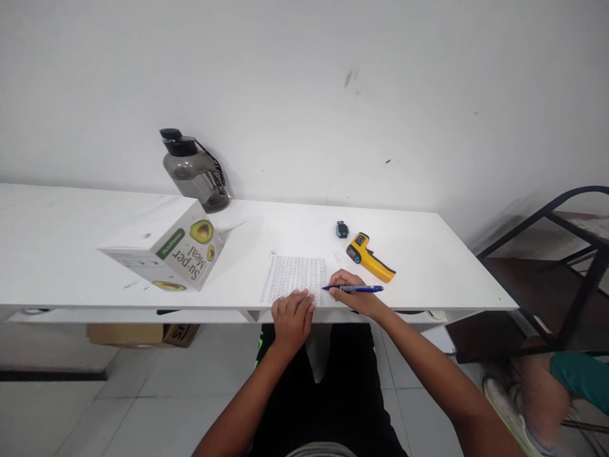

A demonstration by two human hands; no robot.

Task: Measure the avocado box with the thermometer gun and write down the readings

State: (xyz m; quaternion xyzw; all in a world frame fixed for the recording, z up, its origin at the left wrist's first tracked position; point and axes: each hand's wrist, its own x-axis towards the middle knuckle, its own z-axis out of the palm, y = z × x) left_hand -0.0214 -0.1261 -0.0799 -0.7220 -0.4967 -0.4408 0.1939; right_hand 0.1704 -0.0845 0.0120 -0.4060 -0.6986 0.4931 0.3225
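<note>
A sheet of paper (pixel 297 274) covered in rows of small handwriting lies near the front edge of the white desk. My left hand (pixel 293 313) rests flat on the paper's lower edge, its fingers stretched out and holding nothing. In my right hand (pixel 351 291) is a blue pen (pixel 364 289), pinched between thumb and fingers. The pen points left, its tip at the right side of the writing; whether it touches the paper I cannot tell. Just beyond my right hand sits a yellow infrared thermometer gun (pixel 375 263), with a small dark wristwatch-like device (pixel 342 229) behind it.
On the white desk (pixel 266 222), a Su-per Meal box (pixel 164 247) stands left, before a grey water bottle (pixel 195 174) by the wall. A cardboard box (pixel 126 334) is below the desk. Right of it are a dark metal-framed rack (pixel 518 279) and another person's leg (pixel 542 393).
</note>
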